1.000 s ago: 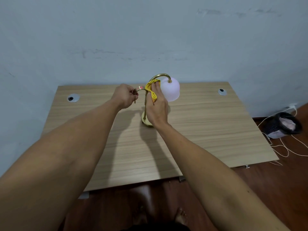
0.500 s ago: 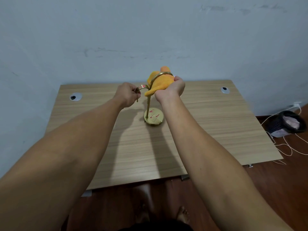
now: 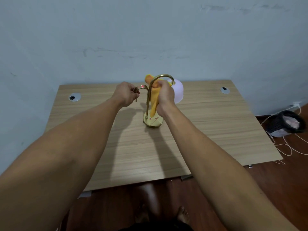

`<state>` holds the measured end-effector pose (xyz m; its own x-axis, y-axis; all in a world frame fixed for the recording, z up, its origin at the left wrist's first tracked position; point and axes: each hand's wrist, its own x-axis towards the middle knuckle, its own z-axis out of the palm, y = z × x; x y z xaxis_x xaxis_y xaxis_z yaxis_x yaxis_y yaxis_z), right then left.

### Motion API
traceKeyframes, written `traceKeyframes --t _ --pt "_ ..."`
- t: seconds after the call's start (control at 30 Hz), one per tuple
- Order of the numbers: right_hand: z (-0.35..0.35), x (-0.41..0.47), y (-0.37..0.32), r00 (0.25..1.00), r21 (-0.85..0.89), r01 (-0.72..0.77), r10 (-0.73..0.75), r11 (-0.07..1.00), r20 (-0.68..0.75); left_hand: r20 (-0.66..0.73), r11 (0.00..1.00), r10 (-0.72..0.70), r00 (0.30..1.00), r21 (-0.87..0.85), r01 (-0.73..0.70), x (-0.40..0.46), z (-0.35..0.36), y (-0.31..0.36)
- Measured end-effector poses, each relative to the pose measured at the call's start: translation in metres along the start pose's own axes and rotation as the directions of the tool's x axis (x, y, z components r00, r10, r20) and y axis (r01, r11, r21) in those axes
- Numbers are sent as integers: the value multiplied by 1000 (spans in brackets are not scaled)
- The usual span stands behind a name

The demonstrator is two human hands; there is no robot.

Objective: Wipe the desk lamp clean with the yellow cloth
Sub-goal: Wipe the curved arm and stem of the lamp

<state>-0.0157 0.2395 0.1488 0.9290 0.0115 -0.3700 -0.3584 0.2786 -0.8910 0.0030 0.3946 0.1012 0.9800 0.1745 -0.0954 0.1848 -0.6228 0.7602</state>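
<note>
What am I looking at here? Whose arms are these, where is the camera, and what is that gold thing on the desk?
There is no machine here: these are a person's two bare arms, filmed by one wide-angle camera worn on their head, looking forward and down. That is why the arms seem so long.

On the wooden desk stands a small desk lamp with a round gold base, a thin curved gold stem and a pale rounded shade. The left hand grips a short curved gold arm on the lamp's left side. The right hand grips a yellow cloth bunched against the stem, just under the arch.

On the floor to the right sit a dark basket and some loose cords.
</note>
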Motion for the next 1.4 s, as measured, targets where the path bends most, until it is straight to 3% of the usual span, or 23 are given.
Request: traceKeyframes --t 0.13,0.27,0.33,0.43,0.5,0.57,0.67,0.77,0.83,0.9,1.0,1.1,1.27,1.4 --pt "-11 4 -30 937 500 -139 277 854 -212 -4 1000 -6 1000 6 6 0 -1 -1" --pt "-15 2 -42 916 690 -97 336 717 -221 3 1000 3 1000 0 -3 -2 2 1" --pt "-7 1 -37 924 617 -49 270 786 -271 -4 1000 5 1000 2 -5 -3 4 3" --pt "5 -12 -21 975 221 -10 59 975 -215 3 1000 5 1000 -4 -5 -3 6 3" --pt "3 -20 -10 988 -35 11 -16 999 -152 9 1000 6 1000 -20 -6 -6 7 3" --pt "-6 -16 -1 988 -101 -25 10 995 -151 6 998 8 1000 -54 -7 -7 8 2" --pt "-18 -15 3 945 -29 -7 -3 1000 -327 -2 990 -17 1000 -137 17 -9 10 -1" --pt "-12 -32 4 836 -148 343 -373 928 -403 -1 975 -65 998 -213 63 -11 12 -5" --pt "-4 -38 11 671 -311 626 -697 715 -254 11 968 -79 997 -237 79 -14 14 -8" --pt "2 -27 26 538 -463 762 -840 452 66 29 963 -91 995 -252 96 -19 16 -7" --pt "-1 0 49 588 -630 741 -675 231 445 14 970 -119 993 -213 119 -30 20 -3" --pt "-12 14 65 595 -701 713 -509 -21 621 -29 964 -112 993 -246 102 -27 25 -11" --pt "-22 21 58 525 -640 747 -432 -179 734 6 940 -104 995 -327 101 -31 27 -14" --pt "-32 23 50 460 -566 797 -393 -213 796 12 929 -88 996 -359 86 -31 26 -12"
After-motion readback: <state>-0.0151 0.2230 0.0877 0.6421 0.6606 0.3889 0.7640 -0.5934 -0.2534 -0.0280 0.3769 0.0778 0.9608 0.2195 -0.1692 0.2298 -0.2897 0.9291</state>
